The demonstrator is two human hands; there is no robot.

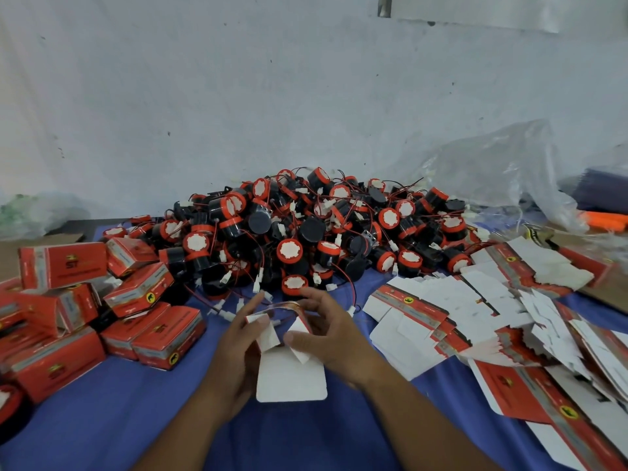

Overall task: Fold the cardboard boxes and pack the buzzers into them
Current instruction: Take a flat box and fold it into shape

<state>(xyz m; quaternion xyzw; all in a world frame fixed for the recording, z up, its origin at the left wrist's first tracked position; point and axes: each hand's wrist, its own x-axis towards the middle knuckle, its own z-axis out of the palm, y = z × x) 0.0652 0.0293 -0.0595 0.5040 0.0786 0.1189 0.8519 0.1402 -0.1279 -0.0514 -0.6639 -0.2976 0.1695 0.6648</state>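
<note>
Half-folded box (289,375) is held up just above the blue cloth (119,419), near-centre, btwn both hands. The left hand (234,348) curls round its left side, thumb lying on a small side flap. The right hand (334,329) wraps the right side, fingers behind the far wall, thumb pinching the other small flap inward. So both are closed on the box, neither spread. The long white lid flap hangs toward the near edge, not tucked. A thin wire shows at the open mouth; can't tell if a buzzer is already inside. Handling, as a guess: thin printed card, v. light and springy. It bends easily along the score lines but creases or tears if squeezed mid-panel, and the glossy red outside is prob. a bit slick. Best hold is at the corners and fold edges, w/ thumbs on the flaps near their hinge lines, not on the flap tips. Buzzers (306,232) sit in a big heap on the far side of the cloth, close to the fingertips. They are hard plastic drums w/ red rims, prob. light but rigid, and the wires and white plugs are tangled, so one is likely to drag its neighbours. Take one by the round body, not the lead. Closed boxes (163,334) are stacked loosely on the left, and flat blanks (418,311) are fanned out on the right, white side mostly up. A clear plastic bag (492,175) lies far right.
</note>
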